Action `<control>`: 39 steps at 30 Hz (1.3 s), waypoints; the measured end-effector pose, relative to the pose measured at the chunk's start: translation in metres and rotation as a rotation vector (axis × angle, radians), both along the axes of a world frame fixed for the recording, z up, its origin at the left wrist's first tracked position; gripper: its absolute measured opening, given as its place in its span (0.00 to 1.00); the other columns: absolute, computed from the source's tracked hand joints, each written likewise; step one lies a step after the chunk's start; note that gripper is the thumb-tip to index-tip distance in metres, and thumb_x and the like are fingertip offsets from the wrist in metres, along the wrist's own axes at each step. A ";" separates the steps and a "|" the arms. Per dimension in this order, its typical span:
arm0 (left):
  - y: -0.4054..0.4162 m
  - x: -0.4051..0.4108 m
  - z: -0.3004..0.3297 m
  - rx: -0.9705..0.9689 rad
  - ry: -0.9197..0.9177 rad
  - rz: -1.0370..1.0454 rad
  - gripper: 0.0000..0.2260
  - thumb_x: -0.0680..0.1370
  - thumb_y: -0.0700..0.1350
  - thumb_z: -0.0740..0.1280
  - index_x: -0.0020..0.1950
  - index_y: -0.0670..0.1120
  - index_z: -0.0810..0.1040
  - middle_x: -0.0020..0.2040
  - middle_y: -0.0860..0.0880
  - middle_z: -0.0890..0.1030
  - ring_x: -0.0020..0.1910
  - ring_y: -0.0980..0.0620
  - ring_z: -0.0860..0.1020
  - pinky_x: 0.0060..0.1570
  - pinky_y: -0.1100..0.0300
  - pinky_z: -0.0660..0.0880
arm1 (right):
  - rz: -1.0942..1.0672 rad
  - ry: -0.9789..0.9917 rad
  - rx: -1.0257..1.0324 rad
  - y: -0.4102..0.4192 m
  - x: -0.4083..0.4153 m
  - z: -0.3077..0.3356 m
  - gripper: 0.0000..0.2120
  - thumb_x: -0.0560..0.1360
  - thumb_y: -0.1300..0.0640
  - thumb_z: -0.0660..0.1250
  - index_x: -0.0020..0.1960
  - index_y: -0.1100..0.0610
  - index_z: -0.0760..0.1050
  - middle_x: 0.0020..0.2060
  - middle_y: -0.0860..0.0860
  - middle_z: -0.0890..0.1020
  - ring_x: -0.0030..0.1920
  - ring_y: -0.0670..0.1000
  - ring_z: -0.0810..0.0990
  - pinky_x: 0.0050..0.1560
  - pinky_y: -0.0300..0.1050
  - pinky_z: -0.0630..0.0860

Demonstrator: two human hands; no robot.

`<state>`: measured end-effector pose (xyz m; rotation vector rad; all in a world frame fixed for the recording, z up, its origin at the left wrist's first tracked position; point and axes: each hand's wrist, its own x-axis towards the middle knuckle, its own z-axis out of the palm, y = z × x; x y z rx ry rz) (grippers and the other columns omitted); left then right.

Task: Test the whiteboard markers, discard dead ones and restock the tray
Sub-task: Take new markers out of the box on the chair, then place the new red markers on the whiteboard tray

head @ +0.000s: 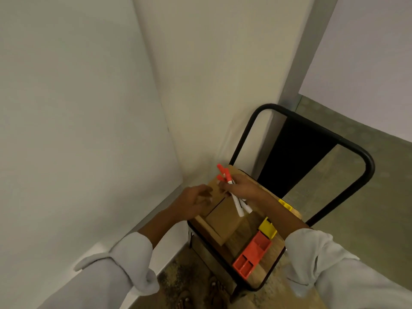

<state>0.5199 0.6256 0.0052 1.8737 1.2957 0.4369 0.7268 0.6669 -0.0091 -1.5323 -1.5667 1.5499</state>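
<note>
Whiteboard markers (231, 192), white-barrelled with red caps, stand bunched in the right hand (242, 187) above the small wooden table (263, 270). Three red caps show at the top of the bunch, and the white barrel ends fan out below the fist; the exact count of markers cannot be told. The right hand is clamped round the middle of the bunch, fingers curled over the barrels. The left hand (194, 200) hovers just beside it, fingers loosely bent and apart, holding nothing; whether its fingertips touch the cardboard box (223, 224) under it cannot be told.

The table has a black tube frame and stands in a corner of pale walls. On it lie one brown cardboard box, one red tray (252, 255) with several compartments, and two yellow holders (268, 227), one touching the red tray's far end, the other partly hidden by the right forearm. Both sleeves are white.
</note>
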 end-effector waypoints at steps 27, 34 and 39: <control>-0.249 -0.177 0.037 0.100 -0.498 1.004 0.14 0.75 0.57 0.69 0.40 0.47 0.82 0.27 0.43 0.78 0.21 0.47 0.75 0.21 0.63 0.67 | 1.343 -0.056 -0.330 -0.143 -0.279 0.058 0.21 0.80 0.42 0.62 0.58 0.59 0.77 0.39 0.53 0.84 0.38 0.50 0.84 0.39 0.41 0.81; -0.387 -0.229 0.033 0.155 -0.520 1.395 0.13 0.76 0.49 0.69 0.35 0.44 0.81 0.25 0.44 0.77 0.19 0.46 0.74 0.20 0.64 0.66 | 1.541 -0.114 -0.300 -0.273 -0.367 0.064 0.24 0.81 0.39 0.56 0.56 0.58 0.78 0.37 0.52 0.83 0.35 0.49 0.82 0.38 0.40 0.81; -0.468 -0.266 0.035 0.065 -0.559 1.694 0.13 0.74 0.45 0.66 0.35 0.37 0.79 0.24 0.41 0.76 0.19 0.47 0.72 0.21 0.64 0.66 | 1.497 -0.151 -0.404 -0.360 -0.424 0.060 0.29 0.77 0.33 0.56 0.52 0.60 0.76 0.34 0.51 0.79 0.30 0.45 0.76 0.33 0.38 0.77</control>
